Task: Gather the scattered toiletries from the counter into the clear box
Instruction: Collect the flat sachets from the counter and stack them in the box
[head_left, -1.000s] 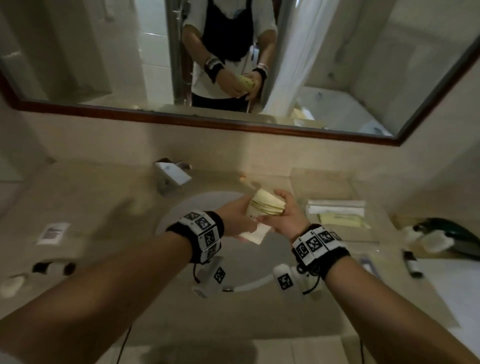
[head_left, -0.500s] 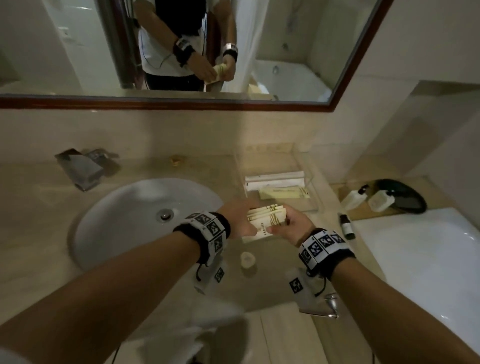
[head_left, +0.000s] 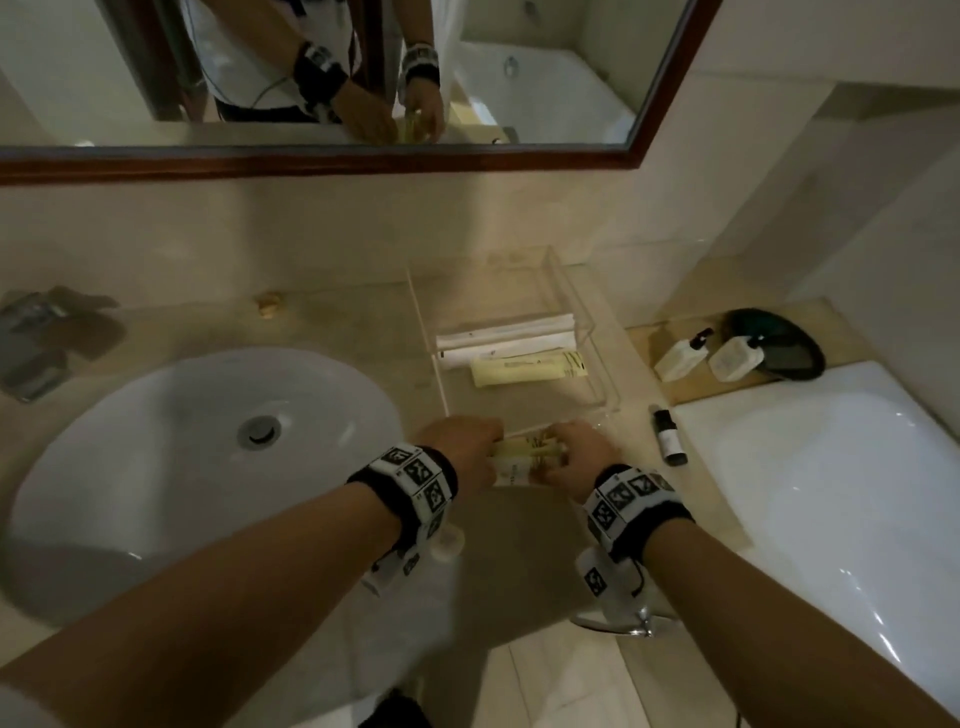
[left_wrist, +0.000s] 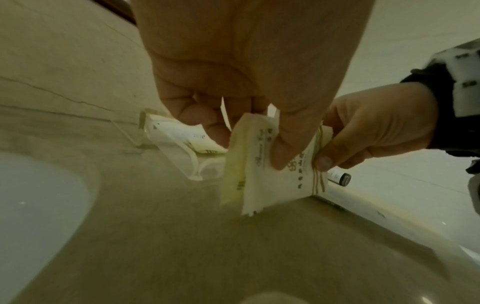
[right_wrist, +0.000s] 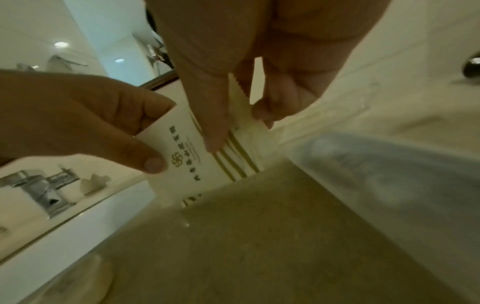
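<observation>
Both hands hold one stack of cream toiletry packets (head_left: 522, 457) on edge, just above the counter in front of the clear box (head_left: 587, 332). My left hand (head_left: 462, 452) pinches the stack's left end, thumb on the printed face (left_wrist: 285, 160). My right hand (head_left: 576, 457) pinches the right end by the gold stripes (right_wrist: 233, 162). Inside the box lie white packets (head_left: 506, 338) and a yellow packet (head_left: 527, 366). A small dark bottle (head_left: 666, 435) lies on the counter right of the box.
A white sink (head_left: 197, 447) with a faucet (head_left: 47, 332) sits to the left. A white bathtub (head_left: 841, 493) borders the right. Two white pump bottles (head_left: 706, 356) and a dark dish (head_left: 779, 348) stand at the back right. A small round item (head_left: 448, 543) lies under my left wrist.
Both hands carried the packet stack rightward and down, from over the sink to the counter at the box's front edge. The stack turned on edge.
</observation>
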